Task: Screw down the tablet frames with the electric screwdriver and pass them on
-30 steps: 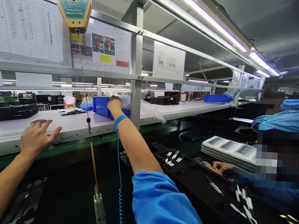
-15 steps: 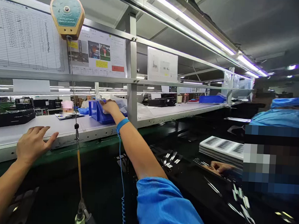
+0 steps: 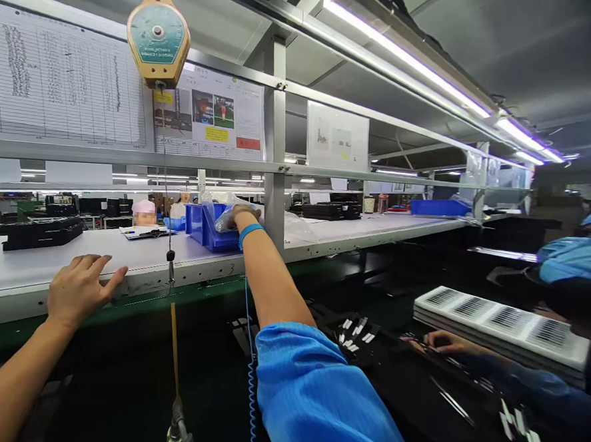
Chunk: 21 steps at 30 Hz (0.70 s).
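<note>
My right hand (image 3: 240, 214) reaches up into a blue bin (image 3: 209, 228) on the white shelf (image 3: 138, 258), fingers curled down among clear plastic bags (image 3: 223, 218); what it grips is hidden. A blue wrist strap (image 3: 249, 232) with a coiled cord (image 3: 252, 378) hangs from that arm. Spread flat, my left hand (image 3: 82, 288) rests with its fingers on the shelf's front edge, holding nothing.
A spring balancer (image 3: 158, 39) hangs overhead, its cable running down to a screwdriver (image 3: 178, 434). Black trays with small white parts (image 3: 356, 331) lie on the dark conveyor. To the right, a co-worker's hand (image 3: 443, 340) works beside stacked white panels (image 3: 500, 320).
My right hand has dropped from above the bin down into it, among the plastic bags. My left hand stays on the shelf edge. The view shifted slightly.
</note>
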Tool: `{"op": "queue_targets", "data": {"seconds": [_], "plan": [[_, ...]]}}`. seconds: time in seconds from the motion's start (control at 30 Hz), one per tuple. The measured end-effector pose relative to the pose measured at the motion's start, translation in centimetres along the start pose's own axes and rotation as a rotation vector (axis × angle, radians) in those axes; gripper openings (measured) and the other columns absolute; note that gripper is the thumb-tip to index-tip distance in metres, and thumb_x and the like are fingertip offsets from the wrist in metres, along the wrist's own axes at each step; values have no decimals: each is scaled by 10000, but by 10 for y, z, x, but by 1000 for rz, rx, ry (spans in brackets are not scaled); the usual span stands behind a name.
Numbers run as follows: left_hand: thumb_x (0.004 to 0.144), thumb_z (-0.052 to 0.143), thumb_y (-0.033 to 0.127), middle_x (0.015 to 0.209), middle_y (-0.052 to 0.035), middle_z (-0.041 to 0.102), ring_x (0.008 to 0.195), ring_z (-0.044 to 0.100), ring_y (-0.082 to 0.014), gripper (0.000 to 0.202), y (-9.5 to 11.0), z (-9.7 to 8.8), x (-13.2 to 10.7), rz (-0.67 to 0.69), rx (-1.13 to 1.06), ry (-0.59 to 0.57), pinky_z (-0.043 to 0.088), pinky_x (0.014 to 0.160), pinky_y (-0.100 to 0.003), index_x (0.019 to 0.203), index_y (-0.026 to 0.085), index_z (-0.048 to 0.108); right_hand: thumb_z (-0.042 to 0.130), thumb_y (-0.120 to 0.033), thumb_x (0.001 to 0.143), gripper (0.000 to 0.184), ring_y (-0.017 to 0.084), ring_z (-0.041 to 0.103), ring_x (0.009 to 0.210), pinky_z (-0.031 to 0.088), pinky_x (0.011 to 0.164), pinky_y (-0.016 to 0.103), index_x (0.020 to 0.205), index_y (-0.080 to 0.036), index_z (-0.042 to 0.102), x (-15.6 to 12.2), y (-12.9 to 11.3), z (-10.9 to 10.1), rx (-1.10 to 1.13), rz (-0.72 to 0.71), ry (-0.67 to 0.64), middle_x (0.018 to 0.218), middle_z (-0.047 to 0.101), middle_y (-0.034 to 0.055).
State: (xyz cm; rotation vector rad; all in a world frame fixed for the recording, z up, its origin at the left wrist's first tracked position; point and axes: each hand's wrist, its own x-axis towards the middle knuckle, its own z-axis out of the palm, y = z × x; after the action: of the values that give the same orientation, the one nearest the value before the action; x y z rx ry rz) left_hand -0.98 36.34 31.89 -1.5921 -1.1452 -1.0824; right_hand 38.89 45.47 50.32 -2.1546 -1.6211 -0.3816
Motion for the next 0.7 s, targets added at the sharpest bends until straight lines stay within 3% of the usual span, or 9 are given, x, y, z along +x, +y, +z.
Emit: {"op": "queue_targets", "data": {"seconds": [0.13, 0.27, 0.47, 0.57, 0.7], "plan": [[1033, 447, 621, 1024, -107, 754, 998, 680, -310, 572, -2, 3, -2, 30, 3, 26, 430, 748, -380, 1088, 153, 771, 690, -438, 966, 408, 269, 669, 1177, 568, 1009, 513, 1274, -174, 651, 8, 1, -6, -35, 23, -83, 1320, 672, 109], [1027, 468, 617, 1035, -106, 751, 1010, 679, -309, 553, -3, 5, -3, 28, 9, 37, 425, 757, -376, 1094, 154, 764, 798, -447, 875, 573, 342, 563, 1360, 498, 1099, 564, 1348, -174, 627, 10, 2, -7, -59, 12, -52, 1455, 600, 152], [1021, 484, 615, 1015, -98, 756, 982, 685, -302, 535, -2, 4, -5, 38, 16, 21, 415, 727, -377, 1069, 162, 765, 692, -378, 977, 345, 249, 687, 1124, 603, 960, 479, 1249, -169, 656, 15, -7, 5, -64, 19, -208, 1278, 680, 99], [1020, 487, 607, 1003, -96, 758, 967, 690, -303, 528, -1, 3, -5, 43, 18, 24, 414, 724, -382, 1050, 162, 769, 673, -368, 991, 336, 238, 686, 1100, 612, 935, 454, 1261, -170, 642, 20, -2, 2, -38, -43, -167, 1279, 670, 99], [1026, 476, 602, 991, -92, 758, 966, 690, -303, 523, 0, 3, -5, 37, 16, 26, 410, 722, -384, 1032, 169, 769, 661, -385, 996, 366, 251, 672, 1139, 600, 959, 470, 1297, -180, 624, 24, 10, -19, 13, -109, 24, 1317, 650, 105]]}}
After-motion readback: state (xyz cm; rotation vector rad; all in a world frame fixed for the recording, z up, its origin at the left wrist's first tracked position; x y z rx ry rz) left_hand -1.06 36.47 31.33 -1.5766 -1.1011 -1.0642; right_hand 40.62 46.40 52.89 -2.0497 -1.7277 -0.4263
